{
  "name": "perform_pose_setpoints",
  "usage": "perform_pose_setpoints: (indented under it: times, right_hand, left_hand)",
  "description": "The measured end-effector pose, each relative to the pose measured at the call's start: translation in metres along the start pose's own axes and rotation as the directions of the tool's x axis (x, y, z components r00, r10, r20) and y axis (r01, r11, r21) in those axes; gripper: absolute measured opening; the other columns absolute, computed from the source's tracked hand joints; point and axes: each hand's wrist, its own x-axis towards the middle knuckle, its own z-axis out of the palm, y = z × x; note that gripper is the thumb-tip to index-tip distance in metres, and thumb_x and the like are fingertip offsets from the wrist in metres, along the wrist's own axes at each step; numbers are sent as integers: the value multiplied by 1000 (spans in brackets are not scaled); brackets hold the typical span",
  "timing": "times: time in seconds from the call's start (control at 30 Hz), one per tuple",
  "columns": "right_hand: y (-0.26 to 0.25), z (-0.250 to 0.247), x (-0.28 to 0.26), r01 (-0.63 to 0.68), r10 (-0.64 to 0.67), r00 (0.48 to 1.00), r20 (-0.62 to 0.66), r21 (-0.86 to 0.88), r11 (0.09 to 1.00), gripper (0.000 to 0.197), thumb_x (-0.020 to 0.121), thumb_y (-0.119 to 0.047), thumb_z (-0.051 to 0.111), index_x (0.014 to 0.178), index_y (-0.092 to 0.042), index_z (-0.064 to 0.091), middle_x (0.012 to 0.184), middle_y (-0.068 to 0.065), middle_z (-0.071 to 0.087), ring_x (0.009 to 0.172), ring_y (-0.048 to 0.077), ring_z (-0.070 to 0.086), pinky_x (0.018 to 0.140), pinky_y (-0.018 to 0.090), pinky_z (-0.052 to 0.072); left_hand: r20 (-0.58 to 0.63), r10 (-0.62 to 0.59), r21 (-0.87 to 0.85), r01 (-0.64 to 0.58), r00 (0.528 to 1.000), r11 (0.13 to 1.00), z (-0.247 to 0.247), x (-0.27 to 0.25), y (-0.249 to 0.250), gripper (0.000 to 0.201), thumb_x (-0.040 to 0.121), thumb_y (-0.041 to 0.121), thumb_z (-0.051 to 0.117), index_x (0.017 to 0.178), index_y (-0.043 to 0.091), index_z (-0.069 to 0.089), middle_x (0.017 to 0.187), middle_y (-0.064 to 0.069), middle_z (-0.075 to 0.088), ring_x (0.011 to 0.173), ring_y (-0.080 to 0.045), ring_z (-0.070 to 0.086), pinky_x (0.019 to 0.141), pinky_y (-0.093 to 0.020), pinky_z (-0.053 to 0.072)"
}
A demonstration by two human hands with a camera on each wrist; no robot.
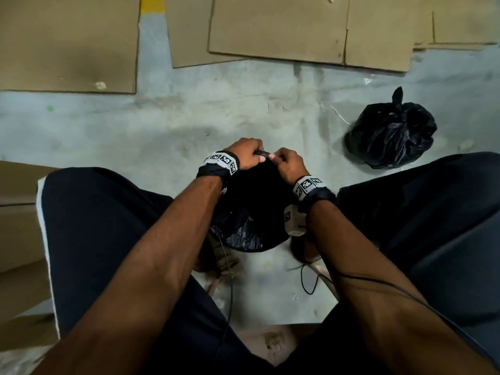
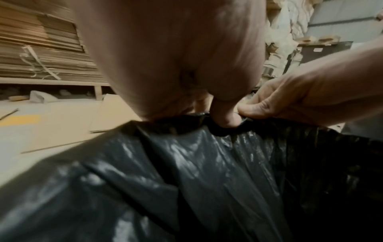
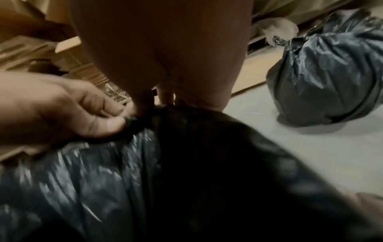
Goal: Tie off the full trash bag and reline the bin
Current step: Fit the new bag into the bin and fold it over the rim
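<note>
Together left hand (image 1: 244, 154), right hand (image 1: 288, 165) pinch black liner (image 1: 251, 209) edge.

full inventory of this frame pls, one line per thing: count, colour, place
black plastic liner bag: 1, glossy black, between the knees, its edge gathered at the top.
tied black trash bag: 1, black, knotted shut, on the floor to the right.
flat brown cardboard sheets: several, brown, on the floor at the far side and at left.
grey concrete floor: 1, grey, underneath everything.
thin black cable: 1, black, on the floor by the right forearm.
dark trousers: 1 pair, dark navy, both sides of the bag.
left hand: 1, pinches the liner's edge.
right hand: 1, pinches the same edge, beside the left.
</note>
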Motion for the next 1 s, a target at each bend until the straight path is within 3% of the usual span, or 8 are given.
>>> perform_pose_setpoints:
  times: [0.2, 0.37, 0.5, 0.67, 0.73, 0.83, 0.9, 1.0]
  right_hand:
    - [-17, -2, 22, 6, 1, 999, 34, -197, 980, 38, 104, -30, 48, 99, 4, 65, 106, 32, 58, 102, 44, 57, 88, 41, 43]
    - [-32, -12, 26, 49, -45, 998, 50, -83, 995, 19, 100, -27, 56, 111, -12, 56, 82, 11, 65, 74, 26, 59, 67, 32, 43]
    - [-35, -15, 38, 74, -47, 988, 145, -183, 980, 22, 101, -29, 55, 104, -11, 68, 99, 17, 70, 94, 30, 63, 77, 28, 40]
    - [-40, -13, 43, 75, 0, 974, 225, -327, 942, 32, 105, -31, 46, 86, -9, 59, 101, 29, 63, 98, 38, 60, 78, 35, 40]
    - [-42, -17, 44, 67, 22, 968, 251, -339, 938, 29, 105, -33, 47, 86, -13, 55, 95, 21, 61, 94, 33, 58, 77, 33, 39]
    - [-40, -22, 48, 44, 14, 969, 247, -227, 973, 19, 99, -37, 58, 98, -18, 63, 91, 8, 62, 86, 24, 57, 75, 28, 38]
    - [-39, -22, 48, 27, 20, 961, 277, -165, 986, 20, 96, -41, 62, 96, -22, 66, 82, 1, 63, 82, 21, 58, 69, 26, 41]
    - [-37, -15, 44, 25, 27, 951, 307, -162, 987, 25, 98, -43, 59, 94, -19, 64, 83, 1, 62, 81, 19, 56, 68, 27, 40]
  left_hand:
    - [-91, -92, -157, 77, 992, 985, -19, -8, -23, 31, 98, 36, 60, 117, 13, 67, 122, -15, 63, 111, -29, 61, 92, -31, 45]
    - [-52, -197, -209, 182, 979, 961, -20, -10, -42, 36, 98, 44, 58, 115, 13, 67, 121, -13, 67, 113, -30, 62, 84, -29, 42]
    - [-24, -195, -217, 185, 981, 958, -18, -9, -43, 36, 101, 43, 53, 115, 14, 69, 121, -15, 67, 114, -32, 61, 82, -27, 37]
    - [-51, -228, -231, 210, 972, 950, -18, -13, -44, 36, 96, 47, 60, 101, 12, 69, 104, -9, 68, 99, -28, 62, 76, -28, 39]
    - [-13, -258, -220, 249, 966, 943, -19, -15, -43, 41, 96, 52, 57, 99, 12, 69, 101, -6, 65, 96, -26, 59, 75, -29, 38]
    - [52, -293, -182, 297, 955, 937, -22, -15, -42, 48, 96, 57, 54, 94, 12, 69, 98, -8, 66, 92, -27, 60, 72, -29, 39]
    - [84, -312, -167, 322, 946, 932, -22, -16, -43, 51, 95, 59, 52, 89, 12, 69, 95, -9, 66, 91, -28, 61, 72, -30, 40]
    - [63, -345, -170, 351, 936, 921, -17, -18, -43, 56, 94, 64, 48, 79, 14, 68, 91, -9, 67, 88, -29, 62, 71, -32, 42]
